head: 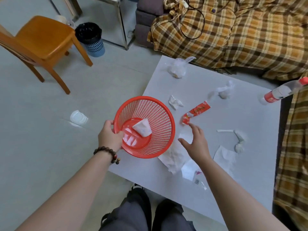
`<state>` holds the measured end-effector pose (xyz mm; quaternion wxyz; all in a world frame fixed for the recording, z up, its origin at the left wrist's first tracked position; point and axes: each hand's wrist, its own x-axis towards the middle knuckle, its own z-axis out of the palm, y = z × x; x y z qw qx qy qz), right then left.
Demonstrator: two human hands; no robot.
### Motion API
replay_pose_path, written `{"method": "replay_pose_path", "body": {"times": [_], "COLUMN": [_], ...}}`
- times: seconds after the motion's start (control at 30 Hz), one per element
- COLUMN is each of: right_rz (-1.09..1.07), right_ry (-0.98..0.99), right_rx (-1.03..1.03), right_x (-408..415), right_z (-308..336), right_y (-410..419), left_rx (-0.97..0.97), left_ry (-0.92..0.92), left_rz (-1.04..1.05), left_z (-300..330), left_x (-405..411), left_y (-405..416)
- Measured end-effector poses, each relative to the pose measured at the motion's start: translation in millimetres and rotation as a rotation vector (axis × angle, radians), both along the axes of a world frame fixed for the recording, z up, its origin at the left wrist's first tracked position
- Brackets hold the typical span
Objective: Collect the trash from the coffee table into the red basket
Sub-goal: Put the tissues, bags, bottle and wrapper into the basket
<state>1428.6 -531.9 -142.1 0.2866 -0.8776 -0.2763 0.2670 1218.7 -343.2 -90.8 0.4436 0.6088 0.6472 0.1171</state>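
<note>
Gripping the red basket (pixel 144 127) by its nine-o'clock rim, the left hand (pixel 110 136) is tilting it, risking the paper cup (pixel 142 129) spilling, while the right hand (pixel 195 142) is hovering open-fingered, the red wrapper (pixel 195 112) at its twelve o'clock.

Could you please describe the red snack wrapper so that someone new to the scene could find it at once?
Start at the pale coffee table beside the plaid-covered sofa. Just right of the red basket, beyond the fingertips of the open right hand, lies the snack wrapper. It is the only flat red litter there; the scraps around it are white or clear.
</note>
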Motion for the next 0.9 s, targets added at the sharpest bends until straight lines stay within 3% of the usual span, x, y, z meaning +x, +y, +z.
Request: {"method": "replay_pose_path", "body": {"times": [0.2, 0.37, 0.47, 0.7, 0.9], "right_rz": [0.138, 0.414, 0.455, 0.313, 0.065], "right_ry": [0.119, -0.005, -0.145, -0.052, -0.133], "right_rx": [-0.299, -0.417, -0.452, -0.345, 0.023], "right_x": [9, -5, -14, -18, -14], "right_z": [-95, -165, -182, -152, -47], "right_y": [-46, -48, -45, -46, -45], "left_rx": [0.002, 0.051, 0.075, 0.159, 0.227], "left_ry": [-0.038, -0.062, -0.056, 0.003, 0.049], "left_rz": [0.198, 0.308, 0.349, 0.325, 0.267], "left_z": [-18, -37, -46, -43, -15], "left_x": [1, -11, -19, -31, -20], "left_y": [-31, -57, -73, -93, -101]}}
